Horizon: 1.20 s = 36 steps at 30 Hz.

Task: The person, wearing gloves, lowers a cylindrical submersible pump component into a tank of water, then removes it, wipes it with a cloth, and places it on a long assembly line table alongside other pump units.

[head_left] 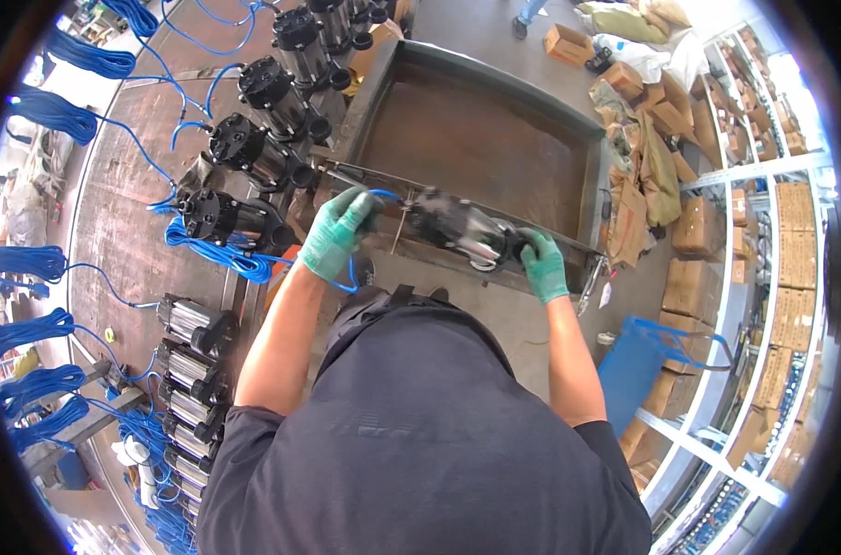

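I see a rusty tray; brown cartons fill the shelves right of it. On its near rim lies a pump. My left hand grips its blue cable end, fingers closed; my right hand clasps its other end.

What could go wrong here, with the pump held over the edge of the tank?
1. The pump lies sideways across the tank rim, gripped only at its ends by the left hand and right hand; it might slip or roll.
2. The blue cable loops under the left hand and could snag.
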Tool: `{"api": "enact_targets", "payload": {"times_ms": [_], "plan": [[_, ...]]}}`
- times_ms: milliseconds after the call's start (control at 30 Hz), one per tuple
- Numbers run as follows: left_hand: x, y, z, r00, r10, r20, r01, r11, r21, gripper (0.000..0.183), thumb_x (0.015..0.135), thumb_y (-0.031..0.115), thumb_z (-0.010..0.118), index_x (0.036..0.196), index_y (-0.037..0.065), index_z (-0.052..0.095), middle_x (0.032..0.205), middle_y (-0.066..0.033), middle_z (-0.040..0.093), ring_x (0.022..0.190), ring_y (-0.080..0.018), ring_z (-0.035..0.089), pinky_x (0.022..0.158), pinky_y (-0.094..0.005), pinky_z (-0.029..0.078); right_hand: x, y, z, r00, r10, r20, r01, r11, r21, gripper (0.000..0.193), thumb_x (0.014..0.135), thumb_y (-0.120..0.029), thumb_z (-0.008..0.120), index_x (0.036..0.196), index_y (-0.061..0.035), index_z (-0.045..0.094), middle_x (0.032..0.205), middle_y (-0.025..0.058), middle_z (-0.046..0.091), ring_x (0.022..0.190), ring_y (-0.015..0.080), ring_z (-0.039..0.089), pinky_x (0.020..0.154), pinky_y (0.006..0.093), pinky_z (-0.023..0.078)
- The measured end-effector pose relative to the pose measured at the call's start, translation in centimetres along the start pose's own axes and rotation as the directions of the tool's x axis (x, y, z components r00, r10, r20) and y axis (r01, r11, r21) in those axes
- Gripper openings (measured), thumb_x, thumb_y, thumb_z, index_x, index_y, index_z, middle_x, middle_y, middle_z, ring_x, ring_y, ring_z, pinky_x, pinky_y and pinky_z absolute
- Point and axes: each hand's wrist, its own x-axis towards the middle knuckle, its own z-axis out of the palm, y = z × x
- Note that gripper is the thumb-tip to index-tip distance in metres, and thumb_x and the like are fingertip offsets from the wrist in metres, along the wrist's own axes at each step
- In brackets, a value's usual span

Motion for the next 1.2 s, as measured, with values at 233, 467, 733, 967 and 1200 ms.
{"api": "enact_targets", "payload": {"times_ms": [233, 467, 733, 967, 1200], "plan": [[3.1, 3.7, 12.6, 0.855, 0.198, 0.479, -0.429, 0.788, 0.442, 0.033, 0.103, 0.030, 0.061, 0.114, -0.001, 0.064, 0.079, -0.0111, 0.061, 0.076, -0.0160, 0.057, 0.072, -0.0360, 0.049, -4.5, 10.3, 3.1, 0.922, 0.349, -0.165, -0.386, 0.847, -0.365, 0.041, 0.093, -0.023, 0.061, 0.133, -0.0184, 0.058, 0.123, 0.0193, 0.066, 0.103, 0.0426, 0.066, 0.085, 0.0512, 0.054], [3.5, 3.6, 11.3, 0.944, 0.104, 0.314, -0.213, 0.917, 0.336, 0.033, 0.104, 0.032, 0.059, 0.108, 0.000, 0.066, 0.079, -0.0017, 0.062, 0.072, -0.0103, 0.056, 0.068, -0.0300, 0.049, -3.7, 5.4, 2.3, 0.915, 0.384, -0.120, -0.402, 0.857, -0.322, 0.034, 0.091, -0.015, 0.062, 0.125, -0.0159, 0.065, 0.122, 0.0167, 0.063, 0.111, 0.0399, 0.063, 0.091, 0.0490, 0.052], [1.5, 0.4, 0.6, 0.950, -0.179, -0.257, 0.159, 0.983, -0.096, 0.030, 0.102, 0.038, 0.061, 0.104, 0.009, 0.068, 0.074, 0.0036, 0.060, 0.057, -0.0059, 0.050, 0.048, -0.0232, 0.038, 0.0, 0.3, -0.1, 0.993, 0.099, -0.056, -0.094, 0.991, 0.092, 0.033, 0.085, -0.004, 0.063, 0.118, -0.0041, 0.068, 0.114, 0.0180, 0.065, 0.107, 0.0334, 0.064, 0.094, 0.0403, 0.051], [1.9, -8.3, -5.2, 0.943, -0.188, -0.273, 0.240, 0.956, 0.171, 0.033, 0.105, 0.032, 0.053, 0.119, 0.004, 0.064, 0.087, -0.0025, 0.067, 0.064, -0.0096, 0.054, 0.054, -0.0265, 0.046, 4.0, -8.0, 4.0, 0.996, 0.023, 0.091, -0.012, 0.993, -0.120, 0.019, 0.088, -0.015, 0.065, 0.106, -0.0093, 0.068, 0.118, 0.0162, 0.064, 0.101, 0.0367, 0.066, 0.087, 0.0418, 0.054], [-6.5, -14.7, -9.7, 0.643, 0.150, -0.751, 0.132, 0.944, 0.302, 0.027, 0.096, 0.023, 0.067, 0.110, 0.001, 0.063, 0.091, -0.0123, 0.069, 0.082, -0.0228, 0.064, 0.079, -0.0367, 0.052, 3.8, -5.4, 4.2, 0.977, 0.178, 0.114, -0.169, 0.982, -0.083, 0.042, 0.094, -0.021, 0.067, 0.129, 0.0000, 0.059, 0.118, 0.0207, 0.066, 0.100, 0.0286, 0.067, 0.090, 0.0385, 0.053]]}}
